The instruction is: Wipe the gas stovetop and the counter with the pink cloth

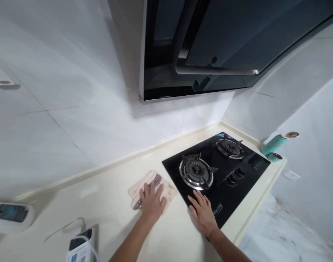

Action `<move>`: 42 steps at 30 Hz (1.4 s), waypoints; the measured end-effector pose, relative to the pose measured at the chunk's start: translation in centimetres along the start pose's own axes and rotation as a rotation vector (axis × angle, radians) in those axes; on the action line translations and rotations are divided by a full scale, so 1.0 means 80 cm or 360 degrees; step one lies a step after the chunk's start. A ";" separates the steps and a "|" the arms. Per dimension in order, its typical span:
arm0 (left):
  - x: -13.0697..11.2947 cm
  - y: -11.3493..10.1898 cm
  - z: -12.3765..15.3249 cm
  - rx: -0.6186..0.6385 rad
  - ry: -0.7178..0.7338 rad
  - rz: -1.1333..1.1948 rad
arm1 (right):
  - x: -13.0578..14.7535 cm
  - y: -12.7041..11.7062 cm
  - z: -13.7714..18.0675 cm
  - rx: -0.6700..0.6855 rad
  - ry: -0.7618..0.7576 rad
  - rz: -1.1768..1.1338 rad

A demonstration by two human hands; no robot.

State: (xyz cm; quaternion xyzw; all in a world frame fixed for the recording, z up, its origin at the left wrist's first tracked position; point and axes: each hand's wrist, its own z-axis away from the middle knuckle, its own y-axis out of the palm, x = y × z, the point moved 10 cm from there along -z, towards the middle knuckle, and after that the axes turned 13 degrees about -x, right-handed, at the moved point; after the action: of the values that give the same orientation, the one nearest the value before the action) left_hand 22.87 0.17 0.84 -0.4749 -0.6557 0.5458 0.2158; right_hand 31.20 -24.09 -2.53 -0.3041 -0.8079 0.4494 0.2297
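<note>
A pale pink cloth (136, 187) with a dark purple patterned band lies on the cream countertop (109, 214), left of the black gas cooktop (172, 162). Spread fingers of my left hand (152, 203) press flat on top of the cloth, covering part of it. My right hand (203, 213) rests on the cooktop's front left part, fingers extended, just below the nearer burner (196, 171); nothing shows in it. The farther burner (229, 148) and the control knobs (235, 177) are to the right of that hand.
A dark range hood (223, 43) hangs low above the cooktop. At the right counter end stand a teal bottle (274, 145) and a small teal container (275, 157). A white device (12, 217) and a white box with a cable (81, 247) sit at the left. Tiled wall (73, 138) runs behind.
</note>
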 end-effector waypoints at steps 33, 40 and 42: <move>0.098 -0.006 -0.095 0.0028 -0.0338 -0.0083 | -0.004 0.002 0.006 0.0023 0.0007 -0.0021; 0.135 -0.034 -0.057 -0.0040 -0.0435 -0.0196 | -0.003 0.003 0.004 0.0056 0.0040 -0.0034; 0.124 -0.040 -0.028 -0.0055 -0.0391 -0.0227 | -0.003 0.003 0.004 0.0058 0.0044 -0.0036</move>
State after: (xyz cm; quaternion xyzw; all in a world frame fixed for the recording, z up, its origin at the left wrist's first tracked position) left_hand 18.93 10.01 2.12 -0.3603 -0.7185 0.5718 0.1640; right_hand 31.25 -24.35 -2.89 -0.2969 -0.7998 0.4571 0.2513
